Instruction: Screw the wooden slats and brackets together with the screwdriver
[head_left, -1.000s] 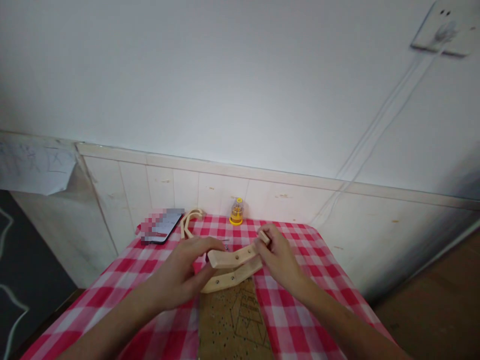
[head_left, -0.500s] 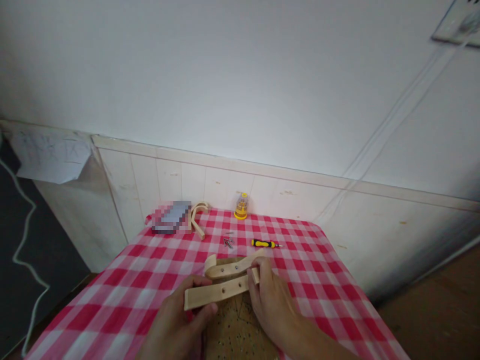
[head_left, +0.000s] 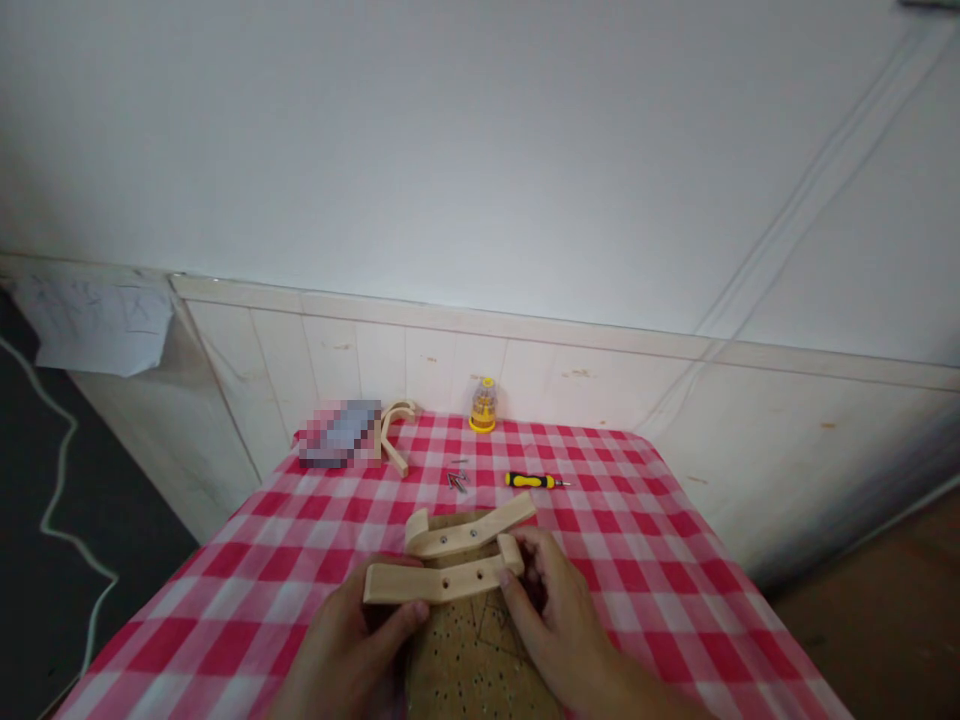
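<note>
A pale wooden hook (head_left: 420,583) with two screw holes lies across a brown board (head_left: 454,660) dotted with small holes. My left hand (head_left: 349,625) grips its left end, thumb along the near edge. On its right end, near the upturned tip, my right hand (head_left: 559,605) is closed with the thumb in front. Just beyond it, a second wooden hook (head_left: 457,538) sits on the board's far part, with a screw head showing in each of its two holes. Neither hand touches that one.
Several loose screws (head_left: 457,481) and a yellow-and-black screwdriver (head_left: 531,481) lie on the checked tablecloth (head_left: 277,570). By the wall stand a yellow bit case (head_left: 484,405), more wooden hooks (head_left: 391,440) and a blurred-out flat object (head_left: 337,435).
My right hand has drawn back from the far hook's right end, which now shows fully. The near hook has shifted slightly, its right tip more visible. The camera view has tilted a little.
</note>
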